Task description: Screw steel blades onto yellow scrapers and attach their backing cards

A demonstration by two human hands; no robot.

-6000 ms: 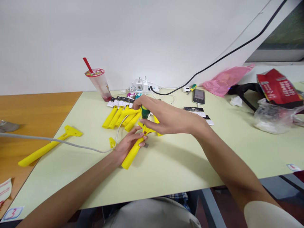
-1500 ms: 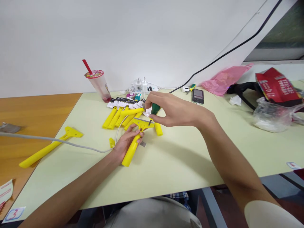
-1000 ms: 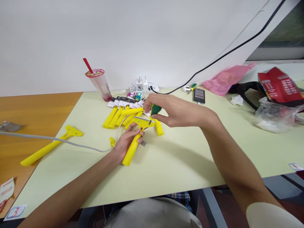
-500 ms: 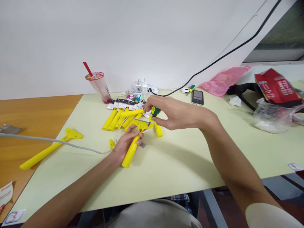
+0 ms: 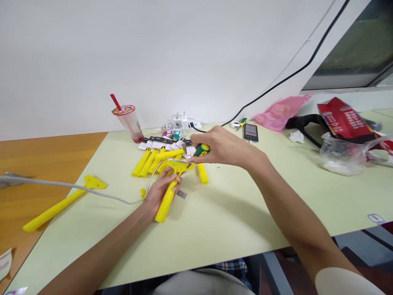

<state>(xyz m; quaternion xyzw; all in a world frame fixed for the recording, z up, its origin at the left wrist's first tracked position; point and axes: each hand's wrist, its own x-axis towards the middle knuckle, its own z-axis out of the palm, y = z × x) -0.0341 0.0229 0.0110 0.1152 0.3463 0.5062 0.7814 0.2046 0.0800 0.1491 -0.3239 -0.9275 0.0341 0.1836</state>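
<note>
My left hand (image 5: pixel 160 192) is closed around the neck of a yellow scraper (image 5: pixel 166 203), its wide head tilted up and a metal strip along the top edge. In my right hand (image 5: pixel 222 145) is a green and yellow screwdriver (image 5: pixel 202 150), its tip down at the right end of the scraper head. Whether the tip sits in a screw I cannot tell. A small metal blade (image 5: pixel 182 194) lies on the table just right of my left hand. Behind the hands, several yellow scrapers (image 5: pixel 142 162) with black and white blade covers lie in a row.
Left lies another yellow scraper (image 5: pixel 61 207), with a grey cable (image 5: pixel 101 193) crossing over it. A cup with a red straw (image 5: pixel 130 123), a power strip (image 5: pixel 181 121) and a phone (image 5: pixel 251 132) stand or lie along the wall. Plastic bags (image 5: pixel 344 153) are at right.
The screwdriver has tipped from fairly upright to a flatter slant, and my right hand has turned with it. My left hand keeps its hold on the scraper. The view has shifted slightly.
</note>
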